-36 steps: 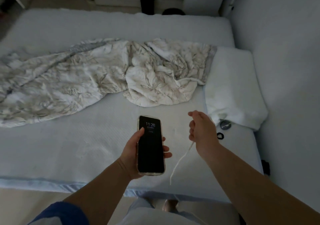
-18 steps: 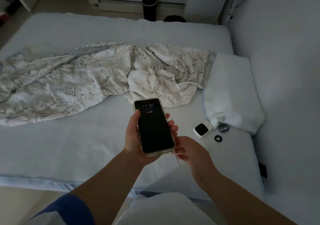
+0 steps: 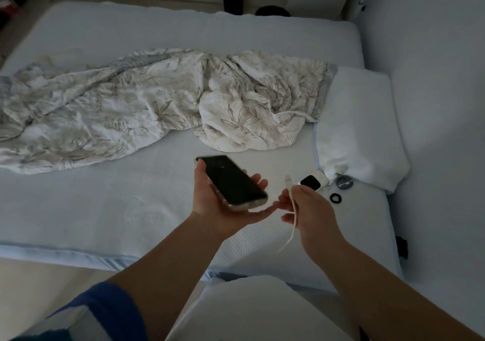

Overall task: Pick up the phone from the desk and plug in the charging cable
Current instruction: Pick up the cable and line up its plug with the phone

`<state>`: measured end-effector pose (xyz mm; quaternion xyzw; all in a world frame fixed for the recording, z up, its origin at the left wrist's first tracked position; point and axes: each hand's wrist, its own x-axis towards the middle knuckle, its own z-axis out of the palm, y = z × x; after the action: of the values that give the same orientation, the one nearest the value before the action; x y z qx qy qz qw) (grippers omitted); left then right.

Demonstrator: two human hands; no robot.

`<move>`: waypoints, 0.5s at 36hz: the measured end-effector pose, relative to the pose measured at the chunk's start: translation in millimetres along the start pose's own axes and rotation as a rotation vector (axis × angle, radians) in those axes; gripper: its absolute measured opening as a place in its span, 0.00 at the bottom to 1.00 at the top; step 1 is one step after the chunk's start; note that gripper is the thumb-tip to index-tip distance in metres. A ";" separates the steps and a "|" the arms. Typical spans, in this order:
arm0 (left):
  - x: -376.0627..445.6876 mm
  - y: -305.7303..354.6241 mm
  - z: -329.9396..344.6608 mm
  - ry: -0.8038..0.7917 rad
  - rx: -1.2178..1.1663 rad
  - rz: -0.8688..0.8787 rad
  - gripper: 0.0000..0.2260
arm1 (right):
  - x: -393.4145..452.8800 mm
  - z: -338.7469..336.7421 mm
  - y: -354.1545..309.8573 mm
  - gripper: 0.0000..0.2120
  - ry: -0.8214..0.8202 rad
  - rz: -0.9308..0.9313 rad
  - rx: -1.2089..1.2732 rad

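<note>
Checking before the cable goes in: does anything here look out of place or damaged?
Nothing damaged. The blanket lies crumpled across the bed. The phone in the left hand is unplugged; the right hand holds the cable.

A wide bed (image 3: 110, 209) covered in a pale, faintly textured white sheet fills most of the view. Across its middle lies a crumpled white duvet printed with beige leaves (image 3: 147, 110), stretching from the left edge to near the right. A plump white pillow (image 3: 359, 128) rests at the right side, touching the duvet's end. Just beside the pillow's near corner sit a small white box with a black face (image 3: 313, 182), a round grey disc (image 3: 344, 182) and a small black ring (image 3: 335, 198).
</note>
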<state>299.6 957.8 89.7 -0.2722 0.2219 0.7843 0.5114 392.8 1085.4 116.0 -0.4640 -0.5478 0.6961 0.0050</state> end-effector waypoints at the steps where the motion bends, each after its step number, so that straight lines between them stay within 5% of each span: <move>1: 1.7 -3.2 0.4 0.032 -0.010 0.002 0.37 | -2.6 -0.8 -1.2 0.14 0.003 -0.045 -0.095; 10: 13.4 -13.6 3.4 0.054 -0.057 0.121 0.40 | -24.6 -8.0 2.2 0.13 -0.105 -0.154 -0.286; 18: 13.9 -12.1 19.4 -0.001 0.021 0.169 0.39 | -27.0 -6.7 0.7 0.15 -0.292 -0.024 -0.236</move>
<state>302.3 984.0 94.4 -0.2470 0.2521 0.8225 0.4460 412.9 1076.3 133.0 -0.3490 -0.6262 0.6867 -0.1207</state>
